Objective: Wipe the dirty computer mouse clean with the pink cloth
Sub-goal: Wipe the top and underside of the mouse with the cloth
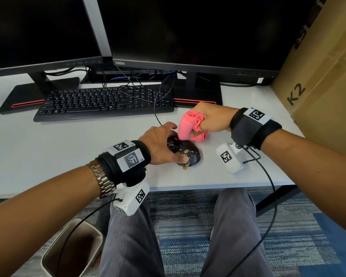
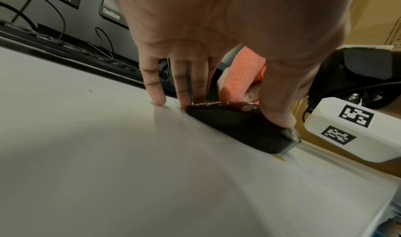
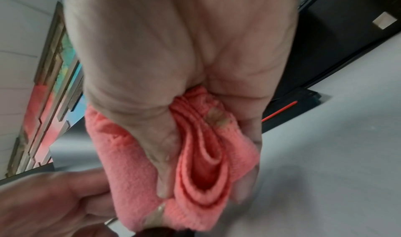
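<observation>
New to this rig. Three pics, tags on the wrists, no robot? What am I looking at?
No robot: a person wears the cameras. The wide picture comes from a head camera looking down at both hands; the other two come from white camera boxes strapped under the wrists, looking along the fingers. The checkered squares look like tracking markers. On the white desk stand two dark monitors and a black keyboard, with a brown cardboard box at the right. The left hand grips a black computer mouse spattered with crumbs and smears, steadying it on the desk. The right hand holds a bunched pink cloth, its tip touching the mouse's far end.
</observation>
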Demonstrator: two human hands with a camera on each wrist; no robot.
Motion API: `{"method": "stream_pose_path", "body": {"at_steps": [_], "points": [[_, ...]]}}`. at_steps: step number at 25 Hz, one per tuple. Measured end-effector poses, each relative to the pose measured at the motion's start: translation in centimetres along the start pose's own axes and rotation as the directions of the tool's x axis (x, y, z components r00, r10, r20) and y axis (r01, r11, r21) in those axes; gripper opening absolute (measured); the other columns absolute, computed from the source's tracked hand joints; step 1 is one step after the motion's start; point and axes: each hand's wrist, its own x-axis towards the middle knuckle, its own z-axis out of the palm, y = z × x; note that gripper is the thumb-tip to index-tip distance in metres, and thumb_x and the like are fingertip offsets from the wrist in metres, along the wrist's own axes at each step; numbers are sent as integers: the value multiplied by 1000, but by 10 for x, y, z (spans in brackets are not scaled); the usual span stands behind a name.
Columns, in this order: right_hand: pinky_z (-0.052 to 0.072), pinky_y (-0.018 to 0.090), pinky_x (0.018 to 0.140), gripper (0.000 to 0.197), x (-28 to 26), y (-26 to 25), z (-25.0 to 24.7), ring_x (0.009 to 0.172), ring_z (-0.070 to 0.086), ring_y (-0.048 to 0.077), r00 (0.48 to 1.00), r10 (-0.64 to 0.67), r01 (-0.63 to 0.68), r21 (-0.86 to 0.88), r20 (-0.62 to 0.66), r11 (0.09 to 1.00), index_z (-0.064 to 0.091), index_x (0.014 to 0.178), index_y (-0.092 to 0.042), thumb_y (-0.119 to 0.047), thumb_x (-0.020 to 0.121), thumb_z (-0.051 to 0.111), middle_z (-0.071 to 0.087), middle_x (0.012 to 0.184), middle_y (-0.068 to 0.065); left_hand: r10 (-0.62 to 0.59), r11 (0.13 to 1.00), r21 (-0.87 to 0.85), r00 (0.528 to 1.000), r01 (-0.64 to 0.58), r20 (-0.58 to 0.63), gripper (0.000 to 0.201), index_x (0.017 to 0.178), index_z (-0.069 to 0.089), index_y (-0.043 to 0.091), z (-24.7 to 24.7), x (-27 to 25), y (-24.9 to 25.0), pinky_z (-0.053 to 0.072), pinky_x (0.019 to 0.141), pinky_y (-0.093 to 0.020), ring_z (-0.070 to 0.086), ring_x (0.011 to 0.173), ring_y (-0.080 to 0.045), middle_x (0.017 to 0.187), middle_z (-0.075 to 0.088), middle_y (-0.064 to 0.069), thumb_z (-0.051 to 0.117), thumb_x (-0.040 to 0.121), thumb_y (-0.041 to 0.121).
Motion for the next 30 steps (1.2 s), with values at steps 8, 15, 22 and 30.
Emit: {"method": "stream_pose_path", "body": {"at_steps": [8,15,22,30], "points": [[60,41,93,32,-18,1,-2,104,75,24,998,-42,41,21,50,999,76,117,-5,0,86,74,79,112,11,-4,1000,-8,1000,4,1,95,143,33,22,1,1,-1,39,106,-37,48,128,-21,139,56,4,80,64,48],[58,54,92,26,-26,7,-16,101,72,38,998,-53,54,-24,20,998,74,110,2,2,85,73,76,107,21,-7,1000,-11,1000,7,6,95,143,34,23,2,1,-2,39,106,-37,48,128,-20,138,56,7,80,63,48],[57,61,82,22,2,8,-2,90,70,46,999,-20,18,-89,-28,996,75,103,0,-12,85,76,76,98,22,-8,1000,-3,1000,8,-2,93,140,37,22,1,0,-1,42,103,-36,52,124,-22,136,58,2,80,62,49],[57,50,96,31,-13,-7,-4,103,73,33,994,-64,73,-109,86,991,75,117,-4,-12,87,76,78,111,15,-8,1000,12,1000,8,6,98,144,33,20,0,0,0,42,104,-39,52,125,-21,139,56,2,80,63,49]]}}
